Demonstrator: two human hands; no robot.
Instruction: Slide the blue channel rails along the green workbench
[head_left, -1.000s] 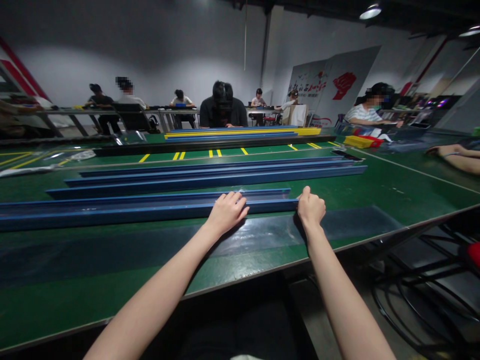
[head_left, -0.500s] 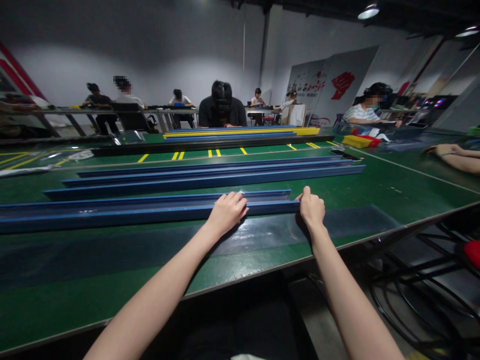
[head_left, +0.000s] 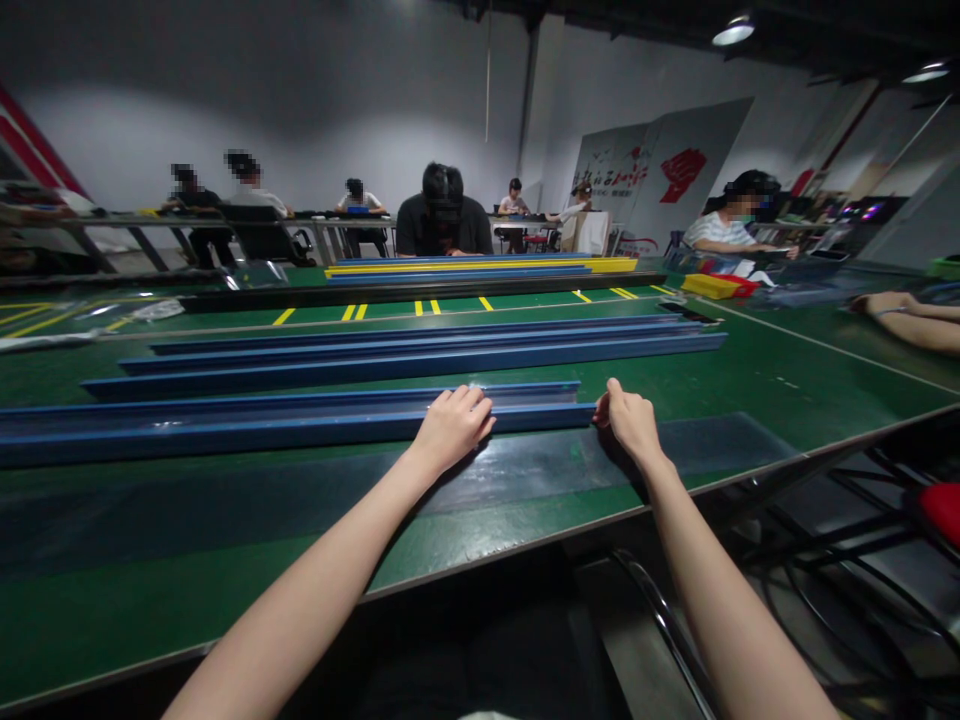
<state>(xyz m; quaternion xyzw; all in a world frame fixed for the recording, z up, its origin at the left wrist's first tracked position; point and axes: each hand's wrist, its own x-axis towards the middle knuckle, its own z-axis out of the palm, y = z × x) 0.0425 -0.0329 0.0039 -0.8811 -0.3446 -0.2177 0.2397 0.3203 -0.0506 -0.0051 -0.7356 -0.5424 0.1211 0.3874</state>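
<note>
A long blue channel strip [head_left: 247,436] with raised edges lies across the table in front of me. My left hand [head_left: 454,424] is closed over its near edge, a short way in from the right end. At that right end is my right hand [head_left: 628,420], fingers curled in and thumb up, touching or almost touching the tip of the strip. What its fingers pinch, if anything, is hidden. Nearer to me, a clear plastic sheet [head_left: 525,470] lies flat along the table, passing beneath both wrists.
More blue channel strips [head_left: 405,362] lie parallel just beyond. Farther back are a black strip [head_left: 420,292], yellow strips [head_left: 480,266] and a yellow tray [head_left: 709,287]. A person [head_left: 444,215] sits opposite; another person's hand [head_left: 889,300] rests at the right. The green table's edge [head_left: 510,547] runs close to me.
My right hand has turned and drawn slightly to the right at the strip's end. My left hand has stayed in place on the strip.
</note>
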